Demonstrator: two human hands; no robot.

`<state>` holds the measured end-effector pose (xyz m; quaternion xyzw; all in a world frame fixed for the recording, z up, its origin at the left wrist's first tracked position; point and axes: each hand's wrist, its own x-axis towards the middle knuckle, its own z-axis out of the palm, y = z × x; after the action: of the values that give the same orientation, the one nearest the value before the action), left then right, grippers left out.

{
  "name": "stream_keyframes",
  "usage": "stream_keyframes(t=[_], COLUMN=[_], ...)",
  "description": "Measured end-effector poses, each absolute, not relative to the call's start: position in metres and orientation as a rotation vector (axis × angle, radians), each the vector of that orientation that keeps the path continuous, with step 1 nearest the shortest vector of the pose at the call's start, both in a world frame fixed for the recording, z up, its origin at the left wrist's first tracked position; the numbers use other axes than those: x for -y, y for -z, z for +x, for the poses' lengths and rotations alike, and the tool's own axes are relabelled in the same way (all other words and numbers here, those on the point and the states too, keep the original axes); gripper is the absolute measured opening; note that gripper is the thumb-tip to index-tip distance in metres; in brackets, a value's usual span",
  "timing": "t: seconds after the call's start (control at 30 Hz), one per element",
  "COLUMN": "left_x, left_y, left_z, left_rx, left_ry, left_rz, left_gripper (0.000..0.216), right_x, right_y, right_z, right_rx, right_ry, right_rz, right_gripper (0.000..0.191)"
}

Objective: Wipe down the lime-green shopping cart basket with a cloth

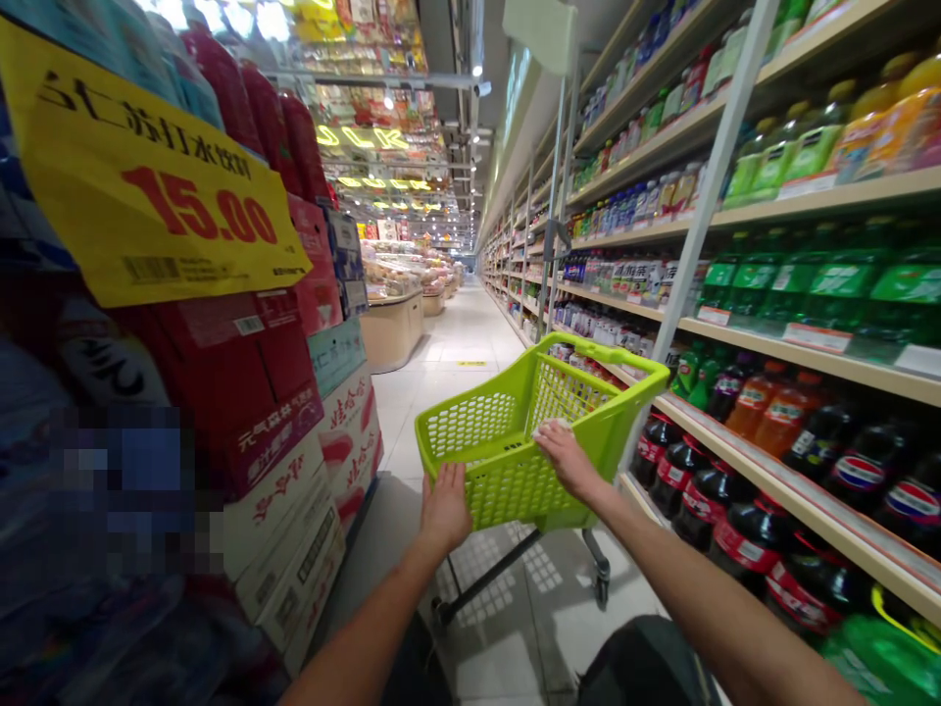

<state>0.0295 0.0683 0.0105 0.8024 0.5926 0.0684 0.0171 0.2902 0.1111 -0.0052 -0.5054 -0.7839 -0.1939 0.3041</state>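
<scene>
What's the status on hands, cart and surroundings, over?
Left hand and right hand on near side of green cart. Cart upright, broadside to wearer. Stacked cartons left, drink shelves right.

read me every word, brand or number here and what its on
"15.00": yellow sign
"仁苏打水饮料": same sign, first character unclear
"元气森林": red carton
"娃哈哈": white box
"ULK": neon sign, start unclear
Too small or blurred: shelf tags, most bottle labels, other box text
</scene>
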Motion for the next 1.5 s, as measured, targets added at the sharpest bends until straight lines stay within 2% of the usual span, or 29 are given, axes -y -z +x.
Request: stream_keyframes(t=[0.2, 0.4, 0.67, 0.83, 0.93, 1.07, 1.33, 1.5], left_x=[-0.083, -0.103, -0.104, -0.123, -0.125, -0.121, -0.133, -0.136], left_y=[-0.012, -0.003, 0.009, -0.002, -0.003, -0.003, -0.002, -0.001], left_z=[0.040, 0.038, 0.072, 0.062, 0.067, 0.073, 0.057, 0.063], left_rx=[-1.478, -1.620, -1.345, -1.528, -1.520, -1.377, -1.279, -1.206], left_ry=[-0.187, -0.091, -0.211, -0.140, -0.106, -0.142, -0.246, -0.393], left_rz=[2.636, 2.721, 2.845, 2.758, 2.758, 2.820, 2.831, 2.725], left_gripper=[0.074, 0.063, 0.068, 0.066, 0.067, 0.062, 0.060, 0.065], right_x=[-0.109, -0.114, -0.075, -0.074, -0.084, -0.093, -0.095, -0.103], right_y=[0.013, 0.022, 0.054, 0.050, 0.052, 0.059, 0.056, 0.062], right_z=[0.249, 0.266, 0.250, 0.274, 0.253, 0.221, 0.266, 0.212], right_rx=[2.056, 1.804, 1.988, 1.756, 1.623, 1.787, 1.670, 1.784], right_ry=[0.372, 0.350, 0.358, 0.364, 0.355, 0.370, 0.494, 0.442], right_rz=[-1.228, -1.413, -1.191, -1.357, -1.442, -1.398, -1.529, -1.372], right_gripper=[0.038, 0.033, 0.033, 0.030, 0.032, 0.032, 0.031, 0.031])
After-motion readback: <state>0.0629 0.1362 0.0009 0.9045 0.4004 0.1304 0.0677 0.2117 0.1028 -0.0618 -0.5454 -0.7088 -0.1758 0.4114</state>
